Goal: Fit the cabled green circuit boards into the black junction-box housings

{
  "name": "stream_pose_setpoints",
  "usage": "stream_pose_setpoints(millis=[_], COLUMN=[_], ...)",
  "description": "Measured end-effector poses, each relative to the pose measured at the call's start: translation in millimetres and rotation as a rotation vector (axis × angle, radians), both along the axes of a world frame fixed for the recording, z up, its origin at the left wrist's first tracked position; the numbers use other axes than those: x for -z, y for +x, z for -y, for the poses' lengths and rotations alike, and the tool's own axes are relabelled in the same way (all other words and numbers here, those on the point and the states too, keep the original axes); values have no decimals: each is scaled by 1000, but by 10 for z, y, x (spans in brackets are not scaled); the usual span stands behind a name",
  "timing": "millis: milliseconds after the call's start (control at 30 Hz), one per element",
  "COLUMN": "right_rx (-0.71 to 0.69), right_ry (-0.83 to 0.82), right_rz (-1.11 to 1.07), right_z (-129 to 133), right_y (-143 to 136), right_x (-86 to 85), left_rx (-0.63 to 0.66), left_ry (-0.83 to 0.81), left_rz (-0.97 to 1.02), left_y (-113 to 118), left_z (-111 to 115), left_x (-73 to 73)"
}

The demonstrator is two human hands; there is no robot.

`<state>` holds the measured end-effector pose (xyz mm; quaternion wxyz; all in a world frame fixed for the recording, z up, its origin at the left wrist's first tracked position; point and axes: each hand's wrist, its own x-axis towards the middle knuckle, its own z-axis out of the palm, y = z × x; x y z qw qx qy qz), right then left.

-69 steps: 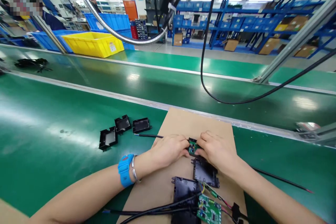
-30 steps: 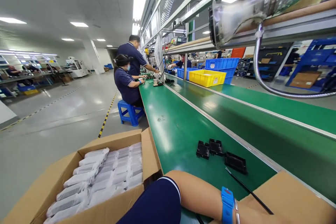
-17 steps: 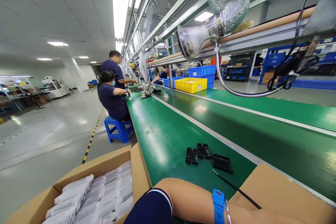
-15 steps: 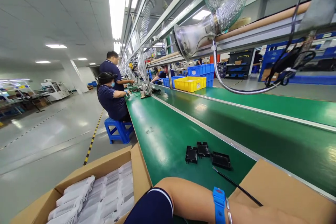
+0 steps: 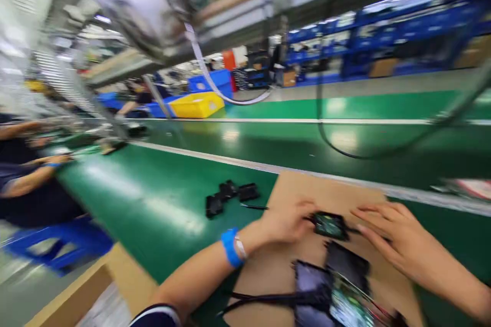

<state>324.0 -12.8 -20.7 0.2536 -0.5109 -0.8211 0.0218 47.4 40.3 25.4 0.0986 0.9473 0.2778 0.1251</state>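
A small black plastic case (image 5: 330,226) with a green circuit board inside lies on a cardboard sheet (image 5: 264,278). My left hand (image 5: 286,220) is at its left end, fingers curled together on that edge. On the other side, my right hand (image 5: 395,232) lies low over the sheet, fingers stretched and thumb apart, beside a dark cable coming out of the case. Nearer to me are a dark flat panel (image 5: 347,263), a larger circuit board (image 5: 351,306) and a thick black cable (image 5: 276,297). Motion blur hides fine detail.
Several black plastic cases (image 5: 228,190) and a thin black rod (image 5: 253,207) lie on the green bench (image 5: 169,184). An open carton (image 5: 130,276) stands at lower left. Another person's arm (image 5: 34,176) is at far left. A dark cable (image 5: 345,153) hangs ahead.
My view has swung right and down, bringing both hands and the circuit boards on the cardboard into sight. Earlier, only my left forearm and wrist area showed.
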Motion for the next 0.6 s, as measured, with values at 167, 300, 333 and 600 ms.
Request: stream_pose_setpoints(millis=[167,300,333,600], right_rx=[83,80,74,49], right_ry=[-159,-163,-160,-267], right_rz=[39,-2,-5,85], right_z=[224,175,162,-121], right_y=[-57,-104,-112,118], right_x=[-188,-82,-49,-165], left_rx=[40,124,133,192], left_ry=[-91,-70,-58,-101], left_rz=[109,-11,-43,-128], left_y=[-96,28,79,323], left_z=[-170,-78,-62,-49], left_x=[75,109,110,159])
